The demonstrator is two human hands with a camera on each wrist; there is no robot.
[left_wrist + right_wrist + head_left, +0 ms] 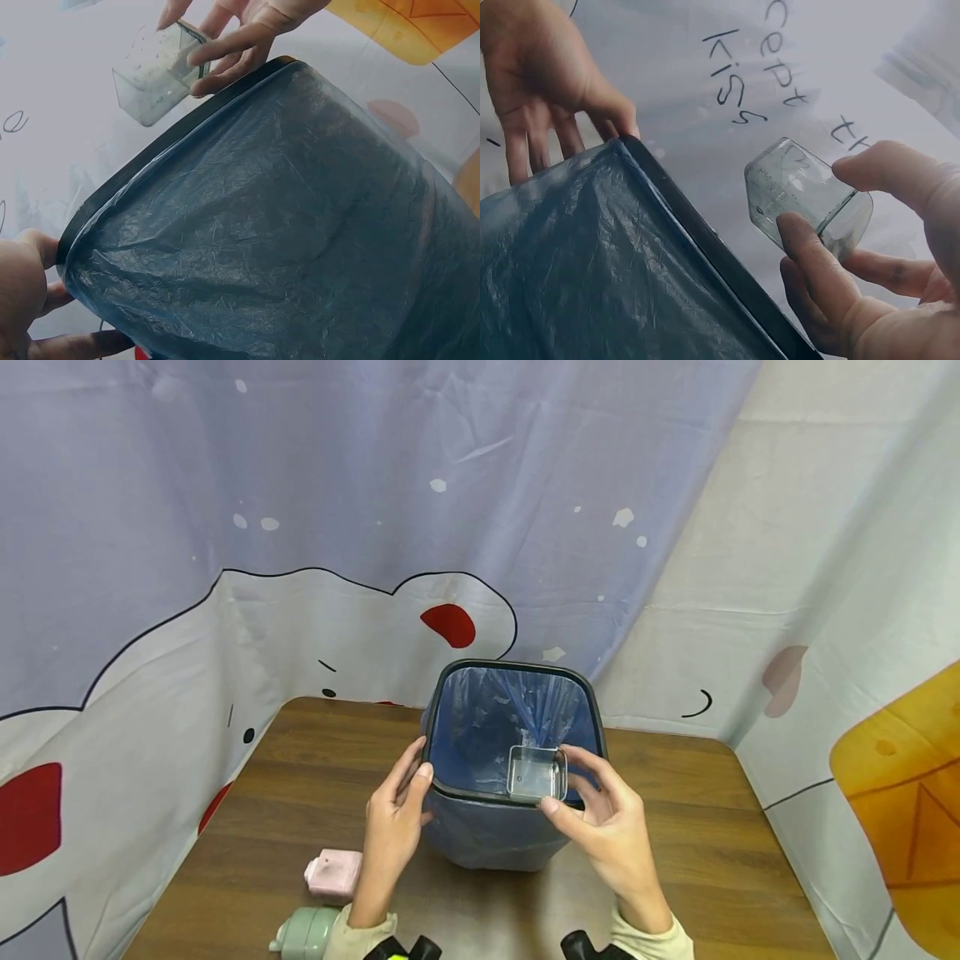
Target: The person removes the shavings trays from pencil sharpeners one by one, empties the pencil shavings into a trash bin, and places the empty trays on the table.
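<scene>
A dark trash bin (487,843) lined with a thin blue plastic bag (468,718) stands on the table. My left hand (395,822) holds the bin at its near-left corner, the thumb at the black rim and the fingers along the outside. Over the near-right part of the opening, my right hand (609,827) pinches a small clear plastic box (799,191) between thumb and fingers. In the right wrist view the box is tilted, with specks on its wall. Whether the box touches the rim, I cannot tell.
On the wooden table (705,860), left of the bin, lie a small pink container (334,872) and a green one (309,932), partly behind the left sleeve. A printed curtain (337,643) hangs behind and beside the table.
</scene>
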